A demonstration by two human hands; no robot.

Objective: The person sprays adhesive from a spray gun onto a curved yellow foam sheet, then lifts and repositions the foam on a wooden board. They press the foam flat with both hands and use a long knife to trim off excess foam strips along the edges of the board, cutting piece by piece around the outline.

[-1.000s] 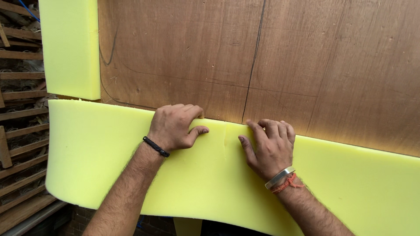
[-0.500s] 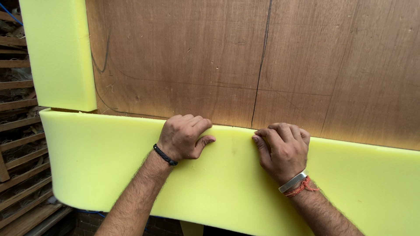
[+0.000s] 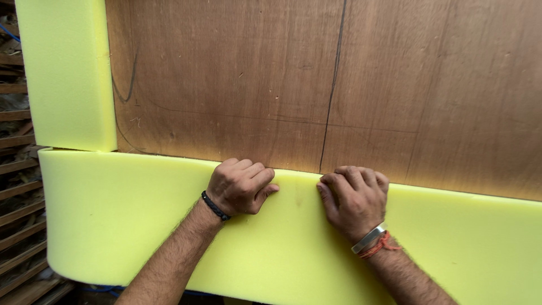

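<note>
A long yellow foam strip lies across the near edge of a brown plywood board. My left hand rests on the strip's far edge with its fingers curled over onto the wood. My right hand presses the same edge a little to the right, fingers bent, just beside a dark pencil line drawn down the board. Neither hand holds a loose thing. A black band sits on my left wrist, a metal bangle and a red thread on my right.
A second yellow foam piece runs up the board's left side and meets the long strip at the corner. Wooden slats show at the far left, beyond the foam. A curved pencil mark crosses the board near the left foam.
Both hands stay on the foam's far edge and appear lower in view. The camera has shifted, so more of the board shows above them.
</note>
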